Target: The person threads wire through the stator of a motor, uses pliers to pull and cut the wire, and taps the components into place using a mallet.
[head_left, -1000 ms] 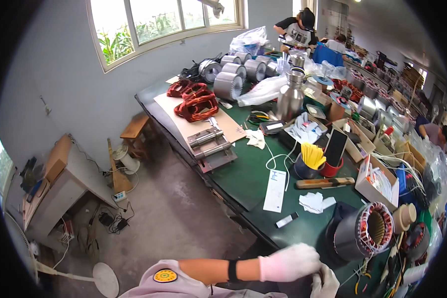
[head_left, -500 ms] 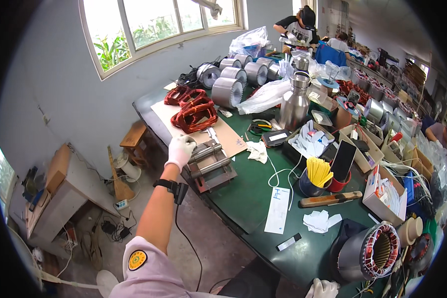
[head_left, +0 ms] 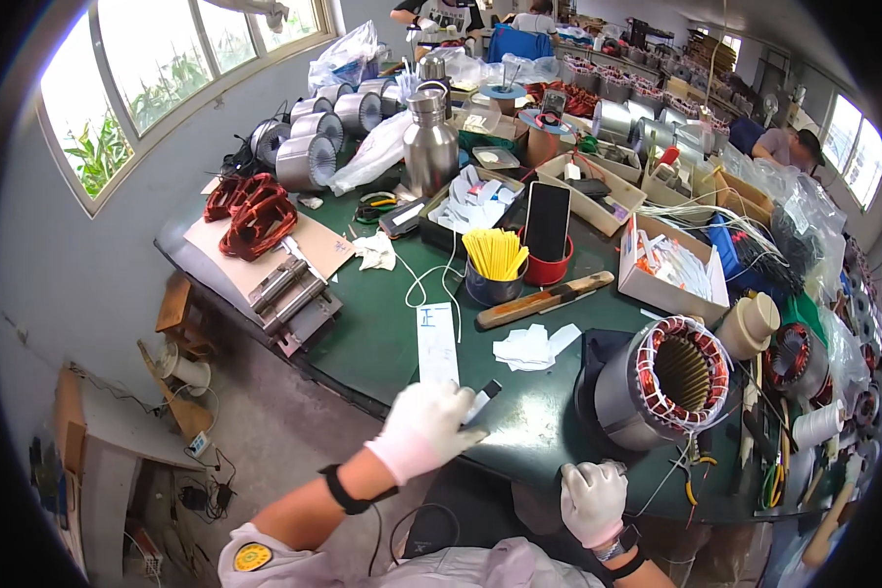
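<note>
My left hand (head_left: pixel 424 431), in a white glove, is over the near table edge, its fingers bent and partly hidden. Right beside it lies a small black-and-white rectangular piece (head_left: pixel 482 400); whether they touch is unclear. A white paper strip (head_left: pixel 438 345) with handwriting lies just beyond. My right hand (head_left: pixel 594 502), also gloved, rests at the table edge with fingers curled in; anything inside them is hidden. Closest to it stands a motor stator (head_left: pixel 625 397), a grey cylinder with copper windings laced in white cord around its top rim.
On the green table (head_left: pixel 382 323) are a metal fixture with round bars (head_left: pixel 292 302), red wire coils (head_left: pixel 257 218), a steel bottle (head_left: pixel 430 147), a cup of yellow strips (head_left: pixel 495 257), a phone (head_left: pixel 546 223), a wooden-handled tool (head_left: pixel 547 300) and pliers (head_left: pixel 694 468). Other people work farther back.
My left hand has come back from the metal fixture to the near edge, beside the black-and-white piece. The view has turned right, and more of my right hand shows.
</note>
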`<state>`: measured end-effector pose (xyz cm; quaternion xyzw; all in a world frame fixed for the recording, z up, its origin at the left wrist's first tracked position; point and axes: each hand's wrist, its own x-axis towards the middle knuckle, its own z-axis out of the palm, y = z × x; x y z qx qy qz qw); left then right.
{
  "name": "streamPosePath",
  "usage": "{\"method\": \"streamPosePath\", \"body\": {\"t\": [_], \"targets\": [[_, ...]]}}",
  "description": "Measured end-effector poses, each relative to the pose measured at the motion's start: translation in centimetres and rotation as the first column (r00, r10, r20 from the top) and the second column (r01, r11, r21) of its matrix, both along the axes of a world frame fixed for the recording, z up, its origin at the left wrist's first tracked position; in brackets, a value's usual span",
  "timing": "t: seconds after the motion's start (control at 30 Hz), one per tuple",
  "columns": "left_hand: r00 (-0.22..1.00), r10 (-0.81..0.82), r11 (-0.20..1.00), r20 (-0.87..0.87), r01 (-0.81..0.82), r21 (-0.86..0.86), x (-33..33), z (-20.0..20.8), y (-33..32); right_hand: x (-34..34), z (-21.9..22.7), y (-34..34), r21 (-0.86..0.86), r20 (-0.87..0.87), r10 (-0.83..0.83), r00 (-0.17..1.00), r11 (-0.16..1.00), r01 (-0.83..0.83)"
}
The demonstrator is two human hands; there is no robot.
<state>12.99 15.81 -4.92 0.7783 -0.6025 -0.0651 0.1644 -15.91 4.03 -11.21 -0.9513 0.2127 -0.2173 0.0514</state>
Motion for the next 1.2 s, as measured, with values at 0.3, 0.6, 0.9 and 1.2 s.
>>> {"method": "streamPosePath", "body": {"t": [0.3,0.6,0.9,1.2], "targets": [[0.982,0.019,0.992,0.188,0.005,-0.127,1.3,-2.5,-1.3,-0.2,0.5,0.1,0.007,0.056,0.004,0.998,1.0,-0.005],[0.97,0.239,0.966,0.036,-0.233,-0.11,7.5,-2.8,-2.2,-0.5,0.2,-0.6,0.044,0.083,0.083,0.993,0.995,-0.087],[1.0,0.004,0.98,0.022,0.0,-0.198,2.1,-4.9,-4.3,-8.5,3.3,0.7,0.249,0.312,0.157,0.937,0.938,-0.24],[0.981,0.15,0.901,-0.121,-0.186,-0.391,-3.4,-2.3,-3.0,-30.7,4.7,-11.4,-0.042,0.26,-0.739,0.622,0.635,0.772]]}}
